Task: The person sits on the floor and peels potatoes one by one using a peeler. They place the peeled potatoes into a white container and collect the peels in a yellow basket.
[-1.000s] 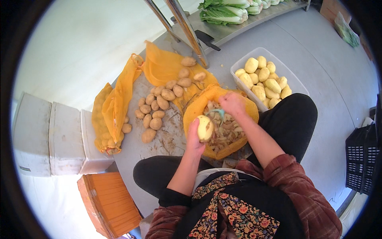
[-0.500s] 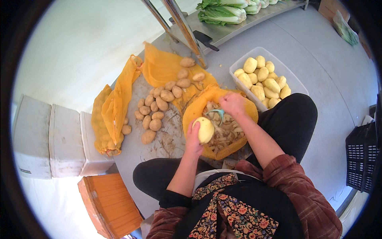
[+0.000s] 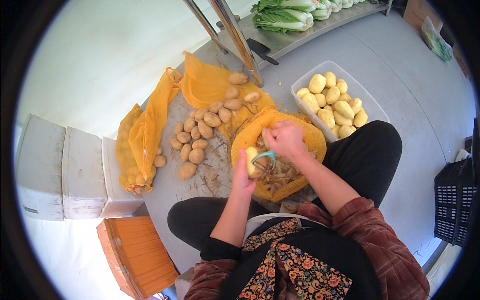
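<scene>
In my left hand (image 3: 242,175) is a pale yellow peeled potato (image 3: 253,159), gripped from its left side. My right hand (image 3: 288,141) is closed around a peeler with a light blue-green head (image 3: 266,157), whose blade lies against the potato's right side. Both hands are over a yellow mesh bag (image 3: 243,141) with its mouth spread open, and brown and pale peelings (image 3: 282,176) fill its inside. To the right of the bag, a clear plastic tub (image 3: 311,115) holds several peeled potatoes (image 3: 343,108).
Several unpeeled potatoes (image 3: 205,129) lie on the floor and on an empty mesh sack (image 3: 204,80) at left. Farther left stands a filled mesh sack (image 3: 135,150). Cabbages (image 3: 285,20) rest on a metal shelf (image 3: 320,31) behind. A black crate (image 3: 454,200) is at right.
My right hand has shifted slightly left, and the peeler has come down onto the potato from just beyond it. The left hand still holds the potato in nearly the same place.
</scene>
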Demonstrator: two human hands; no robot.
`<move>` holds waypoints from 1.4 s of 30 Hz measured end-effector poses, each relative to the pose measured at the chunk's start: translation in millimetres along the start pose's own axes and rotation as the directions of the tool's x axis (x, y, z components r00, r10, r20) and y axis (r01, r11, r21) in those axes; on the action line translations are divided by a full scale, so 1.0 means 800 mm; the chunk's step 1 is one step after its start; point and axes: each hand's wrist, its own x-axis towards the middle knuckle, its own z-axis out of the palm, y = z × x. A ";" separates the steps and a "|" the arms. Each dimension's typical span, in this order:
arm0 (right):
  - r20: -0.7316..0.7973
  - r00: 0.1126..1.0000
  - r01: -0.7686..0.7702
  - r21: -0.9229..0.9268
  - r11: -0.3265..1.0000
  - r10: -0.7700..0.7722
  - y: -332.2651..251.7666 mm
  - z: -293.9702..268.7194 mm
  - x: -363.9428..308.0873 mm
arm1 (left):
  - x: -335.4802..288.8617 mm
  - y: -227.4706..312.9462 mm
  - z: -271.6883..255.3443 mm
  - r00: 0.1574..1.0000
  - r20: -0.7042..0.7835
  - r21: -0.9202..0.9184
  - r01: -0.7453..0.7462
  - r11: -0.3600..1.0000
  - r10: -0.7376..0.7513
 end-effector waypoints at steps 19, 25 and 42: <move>0.334 0.918 -0.230 0.013 0.973 0.213 0.020 -0.005 0.018 | -0.013 0.006 0.004 0.996 0.053 0.290 -0.087 0.953 0.075; 0.336 0.850 -0.433 0.006 0.901 0.406 0.039 -0.010 0.025 | -0.018 0.011 0.006 0.988 0.152 0.285 -0.066 0.956 0.023; 0.364 0.886 -0.349 0.120 0.929 0.286 0.026 -0.012 0.018 | -0.018 0.012 0.002 0.984 0.156 0.213 0.050 0.976 -0.085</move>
